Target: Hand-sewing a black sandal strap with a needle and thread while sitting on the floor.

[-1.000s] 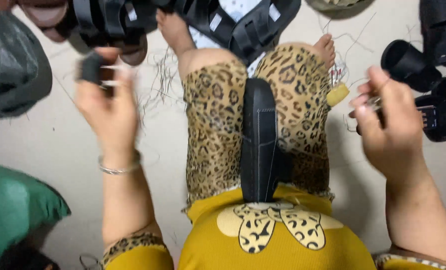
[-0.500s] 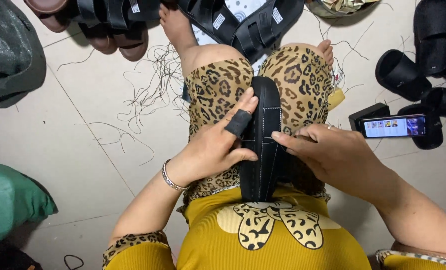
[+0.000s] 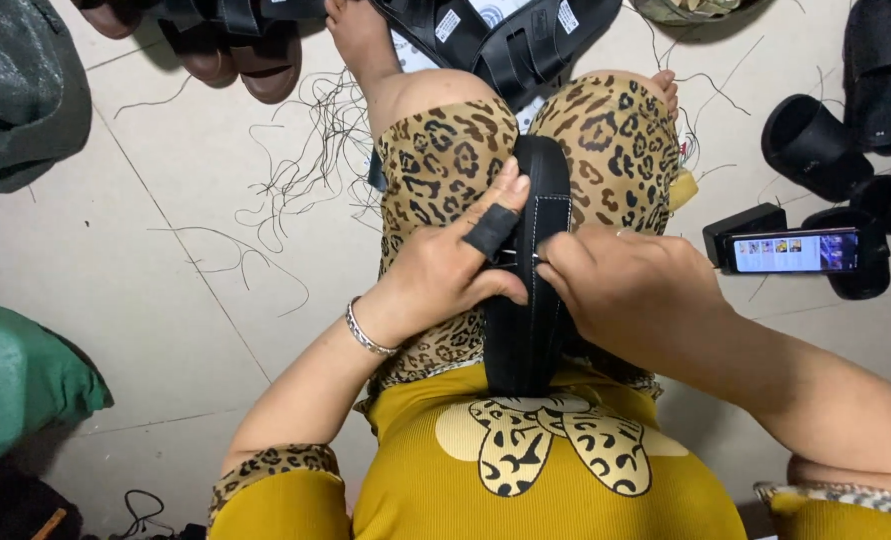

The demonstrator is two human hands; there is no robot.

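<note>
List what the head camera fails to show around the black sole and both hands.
- Head view: whatever the right hand pinches against the black sole is hidden by its own fingers.
- Sole's lower end: hidden behind the yellow shirt.
- Left hand: palm side hidden, facing the sole.
- Phone screen: too small to read.
- Sandals: cut off by the top edge.

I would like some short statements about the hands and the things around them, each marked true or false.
1. Both hands touch the black sole held between the knees. True.
2. The left hand wears a bracelet at the wrist. True.
3. The phone lies on the person's lap. False: it lies on the floor, beside the right hand.
4. The floor is bare of threads. False: loose threads lie scattered there.
</note>
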